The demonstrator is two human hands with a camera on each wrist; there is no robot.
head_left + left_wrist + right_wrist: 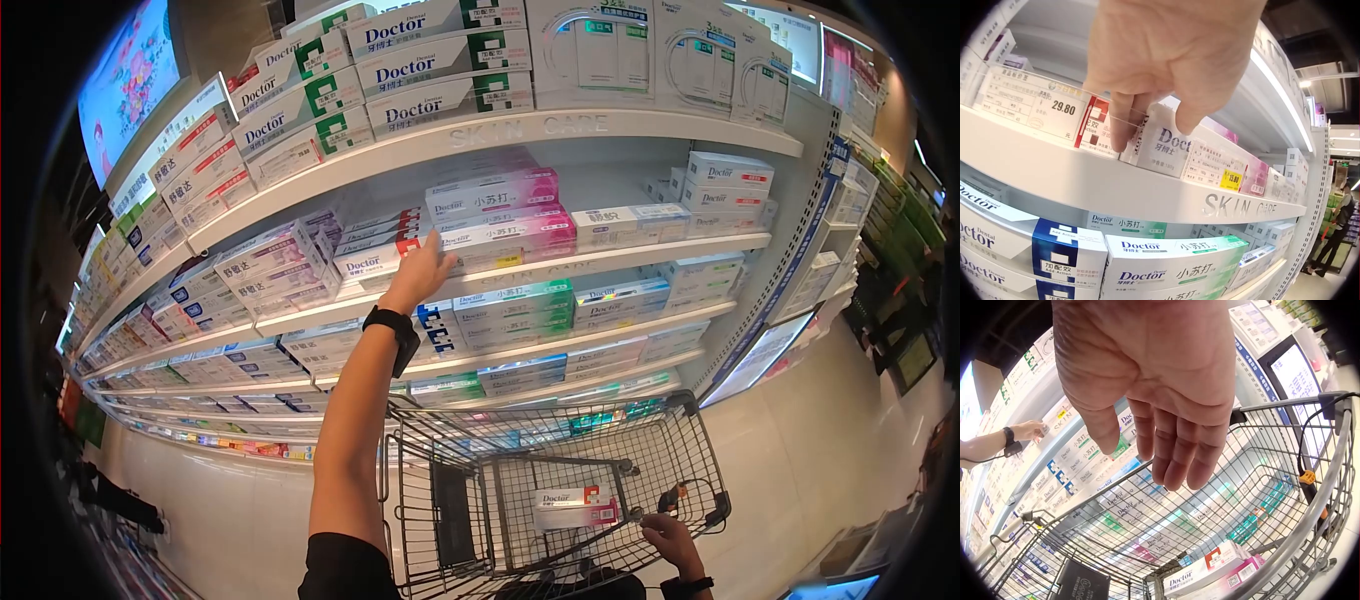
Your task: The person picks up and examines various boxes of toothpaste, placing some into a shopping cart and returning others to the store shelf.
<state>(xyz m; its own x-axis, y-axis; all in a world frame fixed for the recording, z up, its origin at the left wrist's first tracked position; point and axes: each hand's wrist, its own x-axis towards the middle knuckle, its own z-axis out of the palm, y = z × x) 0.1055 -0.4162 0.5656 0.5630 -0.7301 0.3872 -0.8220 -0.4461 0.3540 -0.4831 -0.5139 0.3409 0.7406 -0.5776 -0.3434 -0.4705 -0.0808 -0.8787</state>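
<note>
My left hand (425, 270) reaches to the middle shelf, at the left end of a white and pink toothpaste box (510, 240). In the left wrist view, the thumb of that hand (1172, 56) lies against the front of the box (1169, 145) and the fingers go down past its end, so the hand grips that end. My right hand (672, 545) hangs over the cart's right side with relaxed fingers, holding nothing; in the right wrist view, the hand (1147, 381) is above the wire basket. Two boxes, a red and white one (1204, 569) and a pink one (1244, 575), lie in the cart.
The wire shopping cart (715, 455) stands before the shelves. A white shelf edge (600, 262) runs under my left hand, with price labels (1035, 106) behind clear plastic. Stacked boxes (515, 315) fill the shelf below. A cable with an orange connector (1307, 478) hangs on the cart.
</note>
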